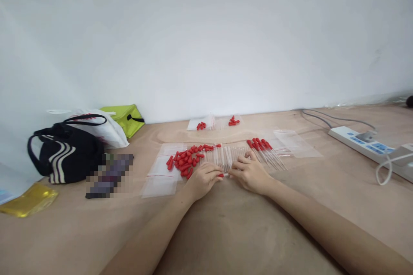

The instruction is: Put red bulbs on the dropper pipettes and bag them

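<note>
Between the fingers of my left hand (pixel 206 177) is a red rubber dropper bulb (pixel 220 175), its end pointing right. My right hand (pixel 249 173) pinches a clear glass dropper tube (pixel 226 175), whose end meets the bulb; how far it goes in I cannot tell. Behind my hands lies a row of loose glass tubes (pixel 227 154). A heap of red bulbs (pixel 184 159) rests on a clear zip bag (pixel 159 182) left of them. To the right, several droppers with bulbs fitted (pixel 263 146) lie side by side, tips toward me.
Two small bags with red bulbs (pixel 201 126) lie near the wall. A flat clear bag (pixel 298 142) and a white power strip (pixel 364 144) with cords are at right. At left stand a black bag (pixel 72 154), a green bag (pixel 124 118) and a yellow pouch (pixel 30 200).
</note>
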`<action>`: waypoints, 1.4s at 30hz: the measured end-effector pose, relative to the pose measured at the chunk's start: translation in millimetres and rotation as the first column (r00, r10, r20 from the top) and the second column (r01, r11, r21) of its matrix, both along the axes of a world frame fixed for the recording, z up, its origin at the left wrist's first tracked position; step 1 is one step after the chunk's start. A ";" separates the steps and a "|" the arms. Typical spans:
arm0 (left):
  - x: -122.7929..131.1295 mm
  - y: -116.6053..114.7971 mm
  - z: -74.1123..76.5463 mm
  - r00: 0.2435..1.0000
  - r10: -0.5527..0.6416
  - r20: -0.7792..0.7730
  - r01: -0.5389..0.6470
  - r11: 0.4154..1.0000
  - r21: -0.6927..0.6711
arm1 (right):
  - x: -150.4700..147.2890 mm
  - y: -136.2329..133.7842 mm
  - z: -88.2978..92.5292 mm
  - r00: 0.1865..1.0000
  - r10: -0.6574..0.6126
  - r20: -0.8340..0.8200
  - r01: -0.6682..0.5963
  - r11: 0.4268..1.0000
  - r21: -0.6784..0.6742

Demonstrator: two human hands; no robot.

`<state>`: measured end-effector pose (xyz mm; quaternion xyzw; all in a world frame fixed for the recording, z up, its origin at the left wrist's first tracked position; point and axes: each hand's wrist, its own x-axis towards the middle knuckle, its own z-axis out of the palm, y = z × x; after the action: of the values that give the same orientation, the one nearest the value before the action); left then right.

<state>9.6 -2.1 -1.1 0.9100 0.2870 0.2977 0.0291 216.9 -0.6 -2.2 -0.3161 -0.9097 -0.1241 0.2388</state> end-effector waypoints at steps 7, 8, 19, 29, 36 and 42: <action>-6.7 1.1 -4.7 0.968 0.247 0.052 -0.247 0.969 -0.008 | 23.8 17.4 -5.4 0.838 -0.486 -0.247 0.462 0.874 -0.151; -6.9 1.2 -5.2 0.964 0.259 0.064 -0.258 0.966 -0.020 | 27.9 21.3 -7.1 0.776 -0.575 -0.260 0.543 0.818 -0.189; -5.5 1.6 -6.6 0.968 0.228 0.102 -0.228 0.974 -0.012 | 37.5 31.7 -10.1 0.573 -0.818 -0.039 0.768 0.554 -0.322; -4.5 1.7 -6.1 0.968 0.233 0.091 -0.235 0.972 0.008 | 34.8 37.6 -11.9 0.559 -0.829 -0.006 0.770 0.522 -0.367; -3.7 2.7 -0.5 0.854 0.512 0.091 -0.520 0.847 0.109 | 32.7 33.8 -11.9 0.645 -0.759 -0.092 0.709 0.639 -0.299; -12.8 6.1 17.9 0.693 0.719 -0.058 -0.715 0.695 0.071 | 25.9 25.6 -2.5 0.674 -0.739 -0.012 0.697 0.641 -0.321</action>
<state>-3.2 4.0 16.8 0.7380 0.6133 0.2543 -0.1206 242.8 25.0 -4.8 -0.6910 -0.6969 -0.0514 0.1848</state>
